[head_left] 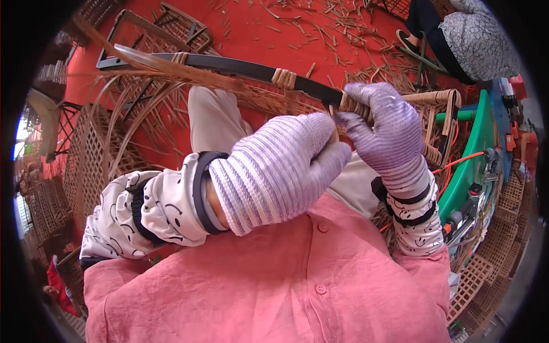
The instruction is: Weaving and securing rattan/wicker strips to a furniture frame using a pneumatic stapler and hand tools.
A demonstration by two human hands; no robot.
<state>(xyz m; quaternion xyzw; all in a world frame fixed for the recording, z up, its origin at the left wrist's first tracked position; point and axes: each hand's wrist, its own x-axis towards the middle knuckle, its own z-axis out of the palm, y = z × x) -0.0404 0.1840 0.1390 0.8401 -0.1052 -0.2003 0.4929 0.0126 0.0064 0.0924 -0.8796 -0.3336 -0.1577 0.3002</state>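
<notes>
A black frame bar (246, 67) curves across in front of me, bound with tan rattan wraps (284, 79) at intervals. My right hand (389, 128), in a purple-and-white striped glove, is closed around the bar at a wrapped stretch. My left hand (280, 168), gloved alike, is closed in a fist just left of it and below the bar. A bit of tan rattan strip shows at the left fingertips; the rest of it is hidden. Loose brown fibres and strips (229, 86) run along beneath the bar.
A woven basket (94, 154) with loose strips stands at left, and a black-edged frame piece (166, 28) lies beyond. Scraps (337, 28) litter the red floor. A green bench (477, 148) with tools and an orange hose stands at right. Another person (480, 43) sits at far right.
</notes>
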